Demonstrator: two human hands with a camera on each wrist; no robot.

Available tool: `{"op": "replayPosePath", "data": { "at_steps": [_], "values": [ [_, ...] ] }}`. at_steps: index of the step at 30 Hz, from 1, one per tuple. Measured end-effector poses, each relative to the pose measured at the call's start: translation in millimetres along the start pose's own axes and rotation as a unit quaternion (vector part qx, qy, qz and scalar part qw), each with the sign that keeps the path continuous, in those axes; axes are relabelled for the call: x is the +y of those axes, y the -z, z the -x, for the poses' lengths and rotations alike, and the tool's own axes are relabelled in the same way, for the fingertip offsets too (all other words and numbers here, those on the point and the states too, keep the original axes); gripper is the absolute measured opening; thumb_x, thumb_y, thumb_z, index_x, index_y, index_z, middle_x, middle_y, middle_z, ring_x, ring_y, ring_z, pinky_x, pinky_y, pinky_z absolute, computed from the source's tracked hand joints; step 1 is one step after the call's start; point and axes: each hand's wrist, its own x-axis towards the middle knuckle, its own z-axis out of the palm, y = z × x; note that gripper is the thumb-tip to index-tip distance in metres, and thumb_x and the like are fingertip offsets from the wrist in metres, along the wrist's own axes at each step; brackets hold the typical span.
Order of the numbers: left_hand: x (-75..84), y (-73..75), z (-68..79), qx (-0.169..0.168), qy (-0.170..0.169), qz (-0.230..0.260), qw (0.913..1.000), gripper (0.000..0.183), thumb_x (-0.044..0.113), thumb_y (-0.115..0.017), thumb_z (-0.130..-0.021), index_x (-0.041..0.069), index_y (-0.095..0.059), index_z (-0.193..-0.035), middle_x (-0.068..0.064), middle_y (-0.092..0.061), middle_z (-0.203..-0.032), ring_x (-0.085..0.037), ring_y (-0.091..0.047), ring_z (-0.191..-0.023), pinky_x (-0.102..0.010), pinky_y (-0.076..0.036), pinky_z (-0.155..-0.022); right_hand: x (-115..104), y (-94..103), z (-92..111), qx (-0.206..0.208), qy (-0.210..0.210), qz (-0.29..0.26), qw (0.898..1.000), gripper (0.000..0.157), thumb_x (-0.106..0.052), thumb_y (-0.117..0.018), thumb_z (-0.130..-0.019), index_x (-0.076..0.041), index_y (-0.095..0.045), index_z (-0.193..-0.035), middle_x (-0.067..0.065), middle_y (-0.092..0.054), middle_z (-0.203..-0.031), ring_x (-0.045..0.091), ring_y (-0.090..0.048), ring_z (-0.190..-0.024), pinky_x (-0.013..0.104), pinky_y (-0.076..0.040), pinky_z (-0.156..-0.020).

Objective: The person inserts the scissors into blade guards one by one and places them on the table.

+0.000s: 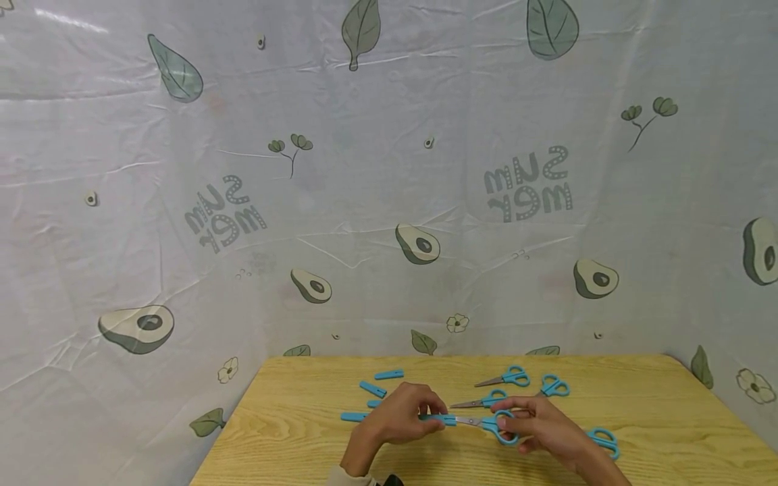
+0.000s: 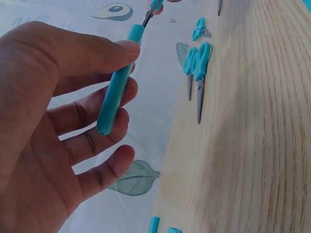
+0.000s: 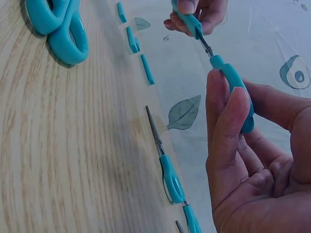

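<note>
My left hand (image 1: pixel 394 417) pinches a blue blade cover (image 2: pixel 115 92) between thumb and fingers, its closed end pointing back towards the palm. My right hand (image 1: pixel 543 430) holds a pair of scissors (image 3: pixel 235 85) by its blue handles, thumb on one side and fingers on the other. The scissors point left, in line with the cover. Their blade tips are hidden inside the cover's mouth, while a short stretch of metal shows between cover and handles. Both hands are above the wooden table (image 1: pixel 292 445), near its middle.
Several other blue-handled scissors lie uncovered behind and to the right, among them one pair (image 1: pixel 515 376) at the back and another (image 1: pixel 603 442) beside the right forearm. Several loose blue covers (image 1: pixel 389 374) lie at the left. A patterned sheet (image 1: pixel 365 202) hangs behind the table.
</note>
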Motion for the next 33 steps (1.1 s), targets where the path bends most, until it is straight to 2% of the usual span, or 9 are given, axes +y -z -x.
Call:
{"op": "replayPosePath", "data": {
  "at_steps": [7,14,23,33],
  "values": [
    [-0.6,-4.2,-3.5,0.000,-0.009,-0.022,0.9997,0.017,0.022,-0.077,-0.102,0.017,-0.083,-0.117,0.008,-0.076,-0.103,0.009,-0.057,-0.083,-0.014,-0.052,-0.076,1.0,-3.5,-1.8,0.003,-0.014,-0.007,1.000,0.040,-0.024,-0.060,-0.112,0.001,-0.061,-0.144,-0.003,-0.081,-0.103,0.012,-0.075,-0.094,0.026,-0.060,-0.070],
    [1.1,-9.9,-6.1,0.015,-0.022,-0.037,0.9990,0.017,0.022,-0.079,-0.100,0.016,-0.083,-0.116,0.008,-0.077,-0.100,0.009,-0.055,-0.080,-0.012,-0.050,-0.072,3.2,-4.6,-3.3,0.001,-0.012,-0.010,1.000,0.039,-0.023,-0.059,-0.113,0.001,-0.060,-0.144,-0.003,-0.080,-0.102,0.012,-0.074,-0.093,0.025,-0.059,-0.069],
    [8.0,-14.9,-9.1,0.011,-0.035,-0.074,0.9966,0.016,0.023,-0.078,-0.101,0.018,-0.084,-0.115,0.011,-0.077,-0.099,0.010,-0.056,-0.080,-0.010,-0.048,-0.072,4.1,-8.2,-3.2,0.001,-0.010,-0.006,1.000,0.036,-0.022,-0.059,-0.112,0.001,-0.062,-0.140,-0.004,-0.079,-0.098,0.011,-0.073,-0.091,0.025,-0.057,-0.067],
    [3.9,-19.3,-10.2,0.016,-0.049,-0.083,0.9953,0.014,0.024,-0.077,-0.101,0.019,-0.083,-0.113,0.009,-0.077,-0.100,0.010,-0.057,-0.080,-0.010,-0.047,-0.073,4.9,-10.9,-3.3,0.005,-0.004,-0.010,1.000,0.040,-0.023,-0.062,-0.111,0.003,-0.061,-0.142,-0.006,-0.080,-0.097,0.008,-0.074,-0.088,0.022,-0.057,-0.065]
  ]
}}
